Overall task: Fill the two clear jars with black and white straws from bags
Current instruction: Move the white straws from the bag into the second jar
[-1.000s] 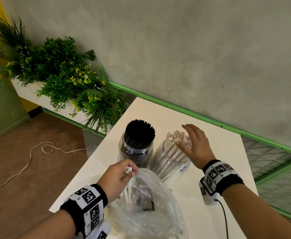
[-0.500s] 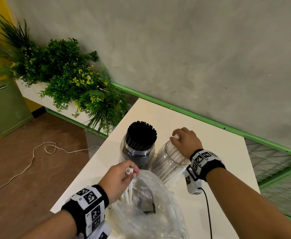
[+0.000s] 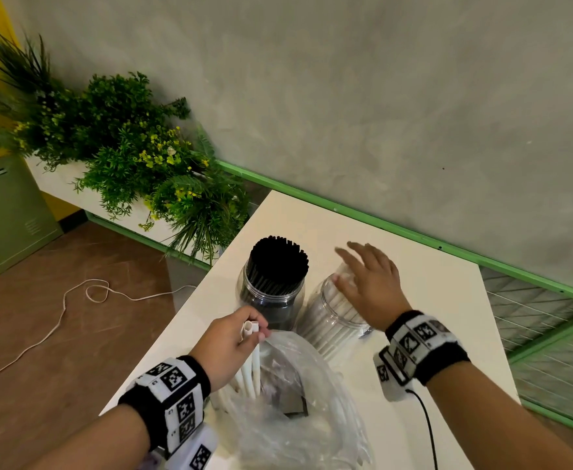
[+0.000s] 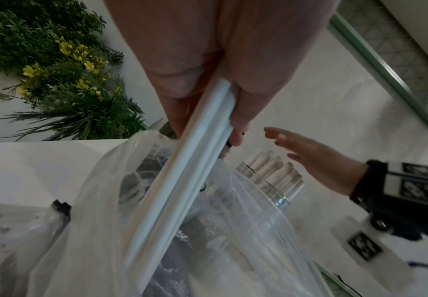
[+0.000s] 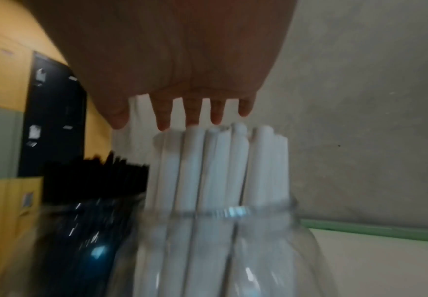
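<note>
Few white straws point(image 3: 250, 362) were pinched near their tops by left hand point(image 3: 228, 346): judged light, stiff, crushable. Right hand point(image 3: 370, 286) hovered flat, fingers spread, over white-straw jar point(image 3: 329, 320).

No readable text, brand or number anywhere. Wristbands point(image 3: 176, 388) on both wrists carry black-and-white square fiducial markers, patterns only, no legible characters. Papers or stickers on the dark panel point(image 5: 55, 112) in right wrist view are too blurred to read.
</note>
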### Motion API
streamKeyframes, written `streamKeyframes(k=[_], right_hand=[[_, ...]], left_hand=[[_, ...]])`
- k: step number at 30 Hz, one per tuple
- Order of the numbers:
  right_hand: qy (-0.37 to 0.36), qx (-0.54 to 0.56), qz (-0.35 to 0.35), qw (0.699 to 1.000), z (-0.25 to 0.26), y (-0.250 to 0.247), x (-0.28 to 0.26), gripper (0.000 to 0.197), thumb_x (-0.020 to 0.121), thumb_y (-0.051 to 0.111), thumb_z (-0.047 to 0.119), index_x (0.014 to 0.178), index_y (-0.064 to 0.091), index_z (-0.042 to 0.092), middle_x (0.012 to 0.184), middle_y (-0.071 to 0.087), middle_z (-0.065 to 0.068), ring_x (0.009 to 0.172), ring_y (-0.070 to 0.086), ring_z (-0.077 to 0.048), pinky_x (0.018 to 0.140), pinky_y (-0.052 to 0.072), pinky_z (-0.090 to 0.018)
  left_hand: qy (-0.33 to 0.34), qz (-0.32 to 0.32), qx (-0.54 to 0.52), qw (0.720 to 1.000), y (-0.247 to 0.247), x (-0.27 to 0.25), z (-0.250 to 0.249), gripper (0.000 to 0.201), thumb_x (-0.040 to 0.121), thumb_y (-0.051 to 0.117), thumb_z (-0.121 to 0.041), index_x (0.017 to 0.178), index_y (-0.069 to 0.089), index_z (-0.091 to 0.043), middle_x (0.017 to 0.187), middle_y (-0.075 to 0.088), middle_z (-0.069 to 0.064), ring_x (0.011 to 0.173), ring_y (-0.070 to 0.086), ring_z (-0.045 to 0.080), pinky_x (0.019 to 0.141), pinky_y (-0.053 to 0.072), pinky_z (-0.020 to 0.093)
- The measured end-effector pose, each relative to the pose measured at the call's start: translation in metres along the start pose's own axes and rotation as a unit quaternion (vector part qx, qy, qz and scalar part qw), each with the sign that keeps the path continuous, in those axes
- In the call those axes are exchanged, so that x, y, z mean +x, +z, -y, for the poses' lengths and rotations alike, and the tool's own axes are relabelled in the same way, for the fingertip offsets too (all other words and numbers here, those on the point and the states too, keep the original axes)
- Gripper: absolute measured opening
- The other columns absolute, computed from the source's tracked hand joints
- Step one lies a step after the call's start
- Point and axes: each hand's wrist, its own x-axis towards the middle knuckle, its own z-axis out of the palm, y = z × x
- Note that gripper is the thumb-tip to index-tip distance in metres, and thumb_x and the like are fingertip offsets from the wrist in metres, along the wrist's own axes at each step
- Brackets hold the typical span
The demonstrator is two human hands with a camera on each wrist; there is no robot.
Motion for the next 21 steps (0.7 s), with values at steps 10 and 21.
streamKeyframes(k=[10, 21], right_hand=[[-0.051, -0.073, -0.013, 0.996, -0.017, 0.029, -0.016, 0.046, 0.096, 0.026, 0.036, 0.134, 0.05, 0.025, 0.149, 0.04, -0.002, 0.139, 0.033, -0.033, 0.104, 0.04, -0.053], [-0.197, -0.145, 0.033, 0.969, -0.048, 0.012, -0.014, 0.052, 0.094, 0.045, 0.031, 0.144, 0.03, 0.029, 0.156, 0.029, 0.0, 0.142, 0.027, -0.031, 0.108, 0.036, -0.052]], left_hand=[[0.004, -0.001, -0.005, 1.0, -0.002, 0.003, 0.0, 0.013, 0.091, 0.059, -0.019, 0.086, 0.056, -0.031, 0.086, 0.07, -0.018, 0.067, 0.058, 0.021, 0.071, 0.048, 0.032], [0.0, 0.008, -0.02, 1.0, -0.001, -0.001, 0.007, 0.02, 0.09, 0.059, -0.02, 0.085, 0.056, -0.04, 0.086, 0.071, -0.007, 0.08, 0.063, 0.03, 0.076, 0.05, 0.039]])
